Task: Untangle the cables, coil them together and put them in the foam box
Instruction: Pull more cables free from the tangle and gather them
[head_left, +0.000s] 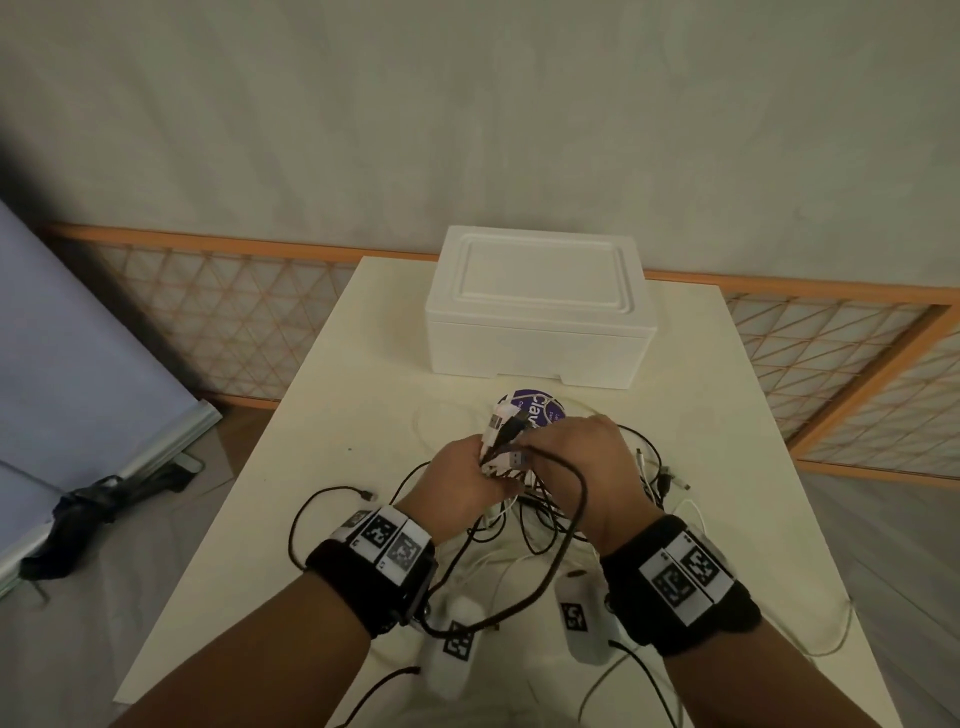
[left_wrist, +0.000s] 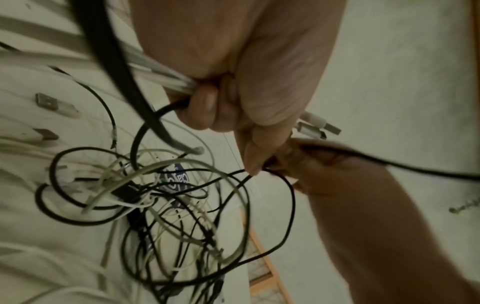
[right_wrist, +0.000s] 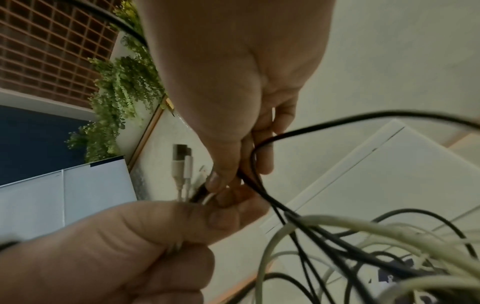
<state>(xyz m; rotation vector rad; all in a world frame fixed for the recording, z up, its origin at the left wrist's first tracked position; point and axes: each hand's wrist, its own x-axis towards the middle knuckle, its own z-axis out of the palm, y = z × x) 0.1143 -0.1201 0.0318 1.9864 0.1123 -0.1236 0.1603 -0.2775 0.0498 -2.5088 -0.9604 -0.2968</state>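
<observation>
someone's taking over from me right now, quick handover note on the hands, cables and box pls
Left hand: grips a bunch of cable ends, white and black, plugs sticking up past the fist.
Right hand: pinches a black cable right beside the left fist.
Cable tangle: still knotted, hanging from the hands and spread over the table.
Foam box: at the far end of the table, lid on.
Done: several ends gathered.
Left: finish untangling, coil together, open the box, put the coil in.
</observation>
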